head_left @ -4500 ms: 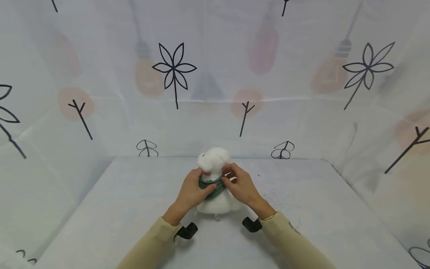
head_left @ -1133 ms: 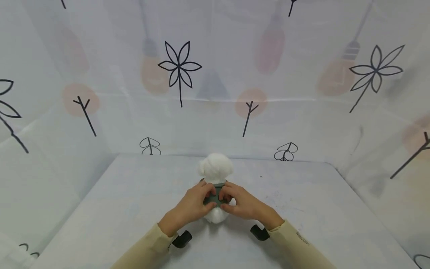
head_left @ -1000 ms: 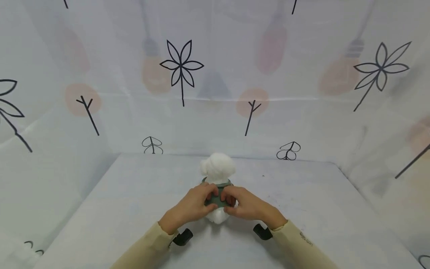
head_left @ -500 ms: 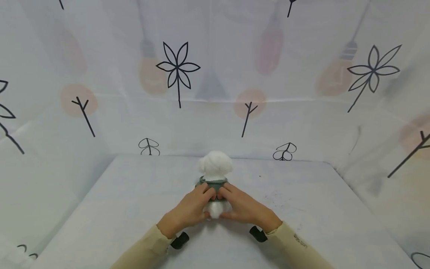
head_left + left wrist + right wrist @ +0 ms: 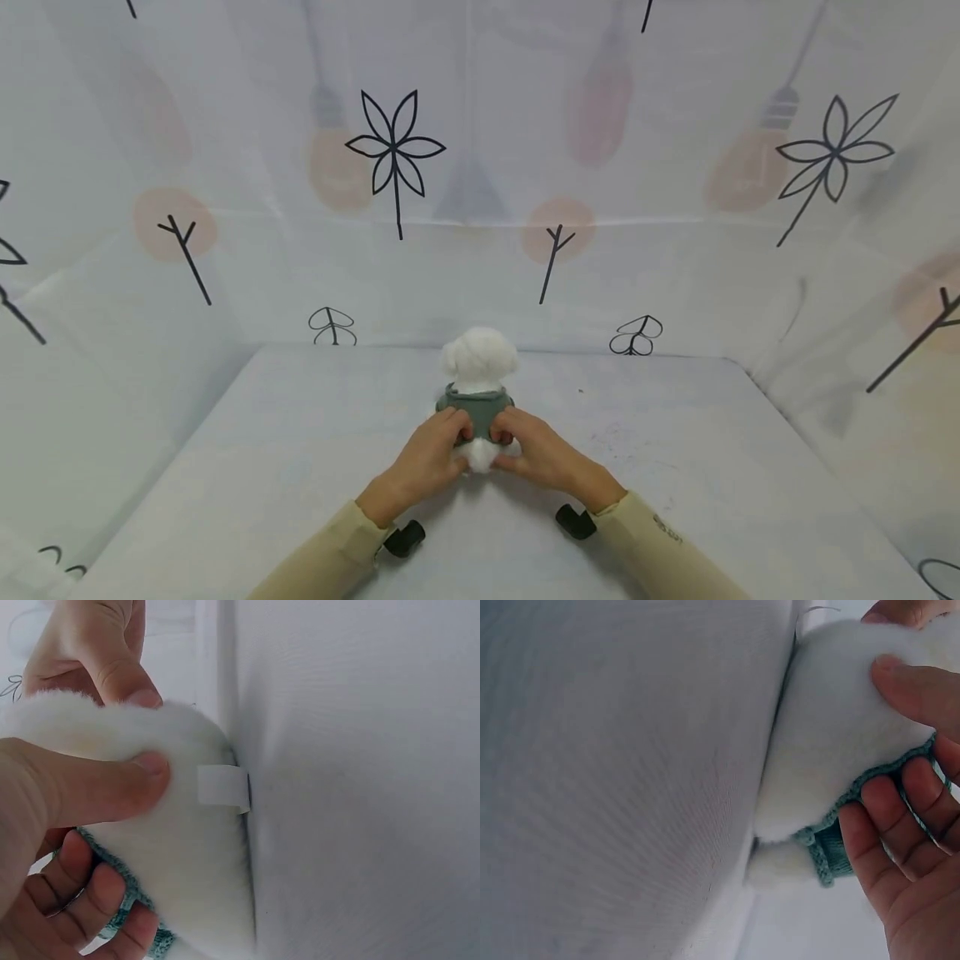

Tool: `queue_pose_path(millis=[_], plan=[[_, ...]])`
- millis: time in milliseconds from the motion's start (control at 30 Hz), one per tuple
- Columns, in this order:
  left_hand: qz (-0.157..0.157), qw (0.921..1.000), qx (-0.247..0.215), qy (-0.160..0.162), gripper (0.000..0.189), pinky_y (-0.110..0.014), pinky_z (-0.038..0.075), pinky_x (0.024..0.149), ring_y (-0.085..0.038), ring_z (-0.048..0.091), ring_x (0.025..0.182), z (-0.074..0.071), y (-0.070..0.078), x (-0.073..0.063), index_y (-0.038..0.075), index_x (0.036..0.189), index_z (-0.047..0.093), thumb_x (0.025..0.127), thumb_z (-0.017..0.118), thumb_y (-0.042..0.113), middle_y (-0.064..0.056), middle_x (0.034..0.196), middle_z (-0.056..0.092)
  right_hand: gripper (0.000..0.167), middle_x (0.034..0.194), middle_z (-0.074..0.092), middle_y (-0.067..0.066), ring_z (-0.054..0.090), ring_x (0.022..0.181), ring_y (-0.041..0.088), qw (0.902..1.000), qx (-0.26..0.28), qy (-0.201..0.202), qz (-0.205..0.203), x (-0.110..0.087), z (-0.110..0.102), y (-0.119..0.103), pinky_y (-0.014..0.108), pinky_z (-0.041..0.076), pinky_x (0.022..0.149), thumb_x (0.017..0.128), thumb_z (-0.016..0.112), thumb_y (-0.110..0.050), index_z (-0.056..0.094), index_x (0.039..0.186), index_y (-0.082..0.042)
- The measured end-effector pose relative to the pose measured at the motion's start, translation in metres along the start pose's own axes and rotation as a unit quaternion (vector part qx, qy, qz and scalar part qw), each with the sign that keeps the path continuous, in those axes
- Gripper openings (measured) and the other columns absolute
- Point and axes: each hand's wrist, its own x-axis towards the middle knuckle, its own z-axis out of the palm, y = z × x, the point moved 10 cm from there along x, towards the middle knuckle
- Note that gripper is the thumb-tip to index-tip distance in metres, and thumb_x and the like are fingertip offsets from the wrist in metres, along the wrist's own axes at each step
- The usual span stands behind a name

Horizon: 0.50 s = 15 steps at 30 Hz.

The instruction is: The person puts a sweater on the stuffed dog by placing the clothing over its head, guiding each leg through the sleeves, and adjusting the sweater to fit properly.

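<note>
A white plush toy [image 5: 480, 357] sits upright on the table, the back of its head toward me. It wears a green knitted garment [image 5: 482, 405] around its body, and white fur shows below. My left hand [image 5: 426, 454] grips the lower left side, thumb on the fur and fingers curled at the garment's hem. Opposite it, my right hand [image 5: 546, 454] grips the right side in the same way. In the right wrist view the fingers lie along the knitted hem [image 5: 870, 778]. A white fabric tag [image 5: 217, 785] sticks out near the toy's base in the left wrist view.
The toy stands toward the back of a white-covered table [image 5: 300, 467]. Behind it hangs a pale cloth backdrop [image 5: 472, 275] with drawn flowers and bulbs. Black wrist devices [image 5: 405, 538] sit below both cuffs.
Since the earliest frame the toy has turned from showing its muzzle to showing its back. In the last half second my hands have spread slightly apart, uncovering more of the garment's back.
</note>
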Motion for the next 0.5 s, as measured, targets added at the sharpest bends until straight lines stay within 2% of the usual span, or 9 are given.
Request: queue_pose_path(millis=[167,267,333,400,500], plan=[[-0.015,0.9997,-0.008,0.018,0.040,-0.029,0.042,0.071,-0.013,0.045,0.078,-0.004,-0.005,0.001,0.012,0.088,0.051,0.064,0.082,0.003,0.003,0.085,0.045,0.032,0.096,0.052,-0.002,0.054,0.089,0.014,0.9997,0.006,0.012,0.022,0.001,-0.004,0.007,0.033,0.049,0.077,0.079,0.080,-0.019,0.053,0.097,-0.014],[-0.048,0.9985,-0.020,0.019,0.044,-0.034,0.045,0.077,-0.017,0.048,0.085,-0.004,-0.013,0.000,0.009,0.096,0.051,0.066,0.084,0.010,-0.002,0.093,0.047,0.036,0.103,0.053,0.001,0.055,0.097,0.017,0.9983,0.018,0.010,0.054,0.002,-0.007,0.016,0.036,0.049,0.083,0.079,0.079,-0.021,0.053,0.104,-0.015],[-0.076,0.9967,-0.028,0.007,0.047,-0.037,0.047,0.079,-0.019,0.051,0.089,-0.003,-0.020,-0.001,0.008,0.102,0.050,0.069,0.083,0.014,-0.004,0.098,0.048,0.040,0.106,0.053,0.002,0.054,0.101,0.017,0.9967,0.024,0.002,0.077,0.002,-0.006,0.021,0.036,0.049,0.086,0.080,0.078,-0.022,0.052,0.109,-0.014],[-0.092,0.9955,-0.026,-0.001,0.047,-0.037,0.048,0.079,-0.018,0.052,0.088,-0.001,-0.024,-0.003,0.008,0.104,0.049,0.071,0.082,0.018,-0.005,0.100,0.048,0.042,0.108,0.052,0.001,0.054,0.105,0.017,0.9951,0.032,-0.006,0.093,0.001,-0.005,0.025,0.037,0.049,0.088,0.081,0.078,-0.022,0.051,0.112,-0.012],[-0.092,0.9958,-0.007,0.003,0.045,-0.035,0.048,0.073,-0.016,0.052,0.082,-0.001,-0.025,-0.003,0.010,0.099,0.049,0.070,0.082,0.021,-0.002,0.095,0.049,0.039,0.106,0.053,-0.001,0.055,0.103,0.016,0.9947,0.027,-0.009,0.099,0.000,-0.004,0.026,0.036,0.050,0.086,0.081,0.077,-0.021,0.052,0.110,-0.011]])
